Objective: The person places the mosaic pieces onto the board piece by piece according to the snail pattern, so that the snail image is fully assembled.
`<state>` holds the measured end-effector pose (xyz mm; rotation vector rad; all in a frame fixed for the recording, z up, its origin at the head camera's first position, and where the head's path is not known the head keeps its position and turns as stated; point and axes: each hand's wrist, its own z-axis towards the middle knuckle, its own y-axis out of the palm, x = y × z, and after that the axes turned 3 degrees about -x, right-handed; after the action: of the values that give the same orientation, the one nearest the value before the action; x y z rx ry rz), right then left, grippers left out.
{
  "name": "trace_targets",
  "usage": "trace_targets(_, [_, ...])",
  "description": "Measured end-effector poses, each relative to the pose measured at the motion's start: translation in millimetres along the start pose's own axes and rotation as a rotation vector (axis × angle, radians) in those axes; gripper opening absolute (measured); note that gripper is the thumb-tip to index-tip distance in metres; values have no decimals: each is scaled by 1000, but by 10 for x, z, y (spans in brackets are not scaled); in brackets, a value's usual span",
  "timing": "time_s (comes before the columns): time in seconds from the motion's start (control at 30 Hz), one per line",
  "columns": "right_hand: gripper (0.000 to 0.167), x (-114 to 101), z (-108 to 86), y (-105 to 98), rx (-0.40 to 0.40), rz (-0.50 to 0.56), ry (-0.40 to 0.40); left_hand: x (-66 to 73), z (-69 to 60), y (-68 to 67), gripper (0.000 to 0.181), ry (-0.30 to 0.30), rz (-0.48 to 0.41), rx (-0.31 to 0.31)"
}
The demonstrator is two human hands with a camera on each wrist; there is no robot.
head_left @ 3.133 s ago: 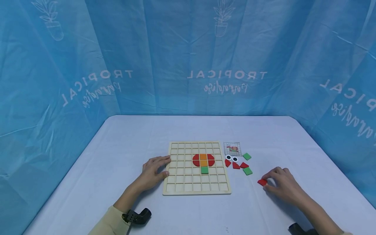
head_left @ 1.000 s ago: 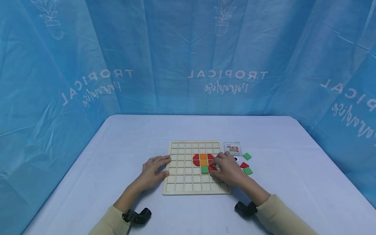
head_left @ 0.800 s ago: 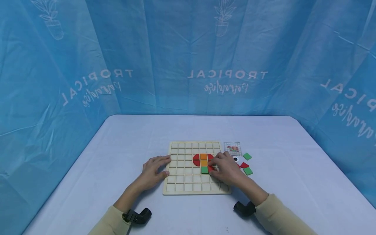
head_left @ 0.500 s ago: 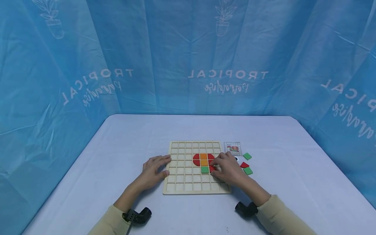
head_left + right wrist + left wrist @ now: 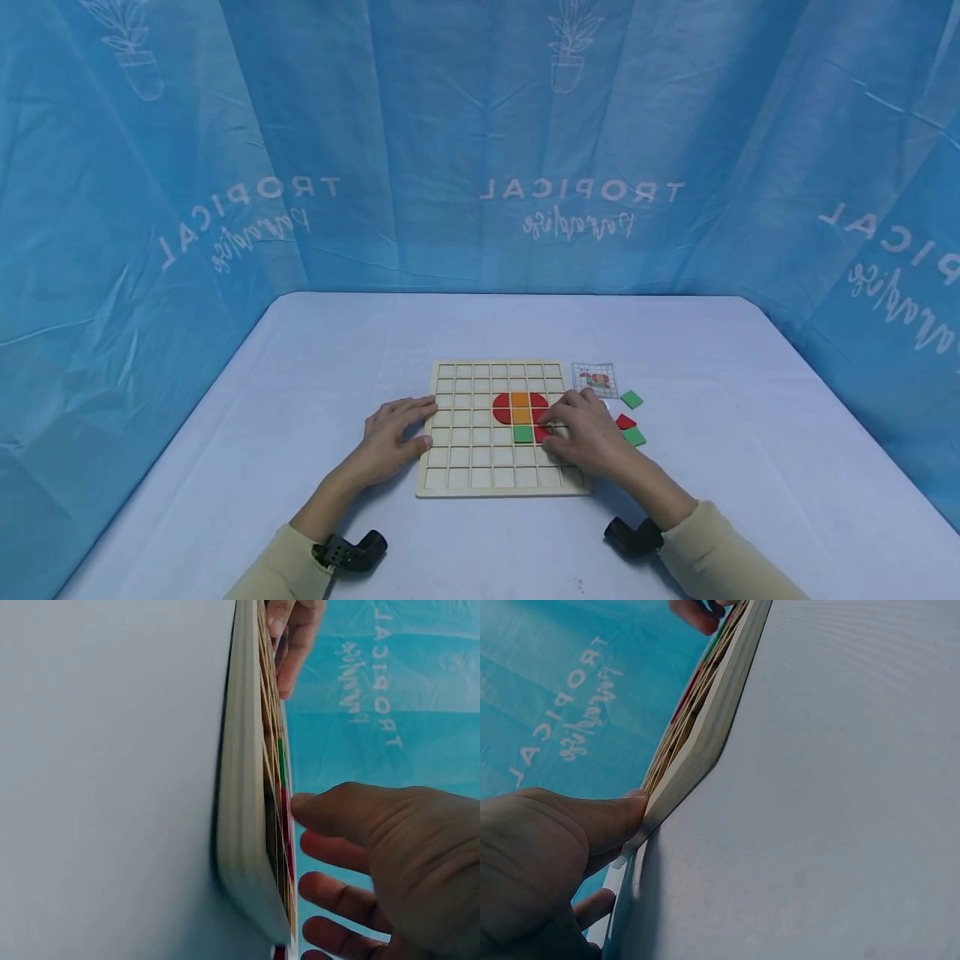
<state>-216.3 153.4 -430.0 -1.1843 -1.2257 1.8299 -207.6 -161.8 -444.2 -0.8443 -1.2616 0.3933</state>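
Observation:
My left hand point(image 5: 393, 435) rests against the left edge of a wooden grid board point(image 5: 471, 457), its thumb on the rim in the left wrist view. Over the board's right side, my right hand point(image 5: 588, 432) has its thumb and fingertips at a red rounded piece point(image 5: 541, 434) in a cell. In the right wrist view, the thumb point(image 5: 330, 814) and fingers are apart, with nothing raised between them. That red piece sits right of a green square tile point(image 5: 522, 434). Above are two orange tiles point(image 5: 520, 408), flanked by red rounded pieces point(image 5: 501, 408).
A pattern card point(image 5: 592, 379) lies right of the board. Beyond my right hand are a loose green tile point(image 5: 632, 399), a red piece point(image 5: 626, 422) and another green tile point(image 5: 633, 437). The eye pieces are mostly hidden behind that hand. A blue curtain point(image 5: 480, 150) surrounds the white table point(image 5: 360, 342).
My right hand has carried the red piece from the table at the right to the board, beside the green tile. Lately it has shifted only slightly. My left hand has stayed still.

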Motion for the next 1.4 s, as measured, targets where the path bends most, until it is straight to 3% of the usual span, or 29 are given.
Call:
trace_targets(0.1, [23,68,-27,-70,16,9,19,3,1,1,49,1,0,-1])
trace_targets(0.3, [28,366,-75,-241,19,10,132,9,-2,3,49,-2,-4,3])
trace_targets(0.57, [36,899,-71,-437,-99,111,215,8,-4,2,49,-1,-2,2])
trace_targets(0.77, [43,1172,-21,-500,-166,155,235,2,1,0,49,-1,1,0])
trace_targets(1.03, [50,1303,33,-520,-212,145,217,-13,-2,3,49,8,10,2])
trace_targets(1.4, [38,1365,-19,-488,-187,128,232,4,-1,-2,49,-8,8,-1])
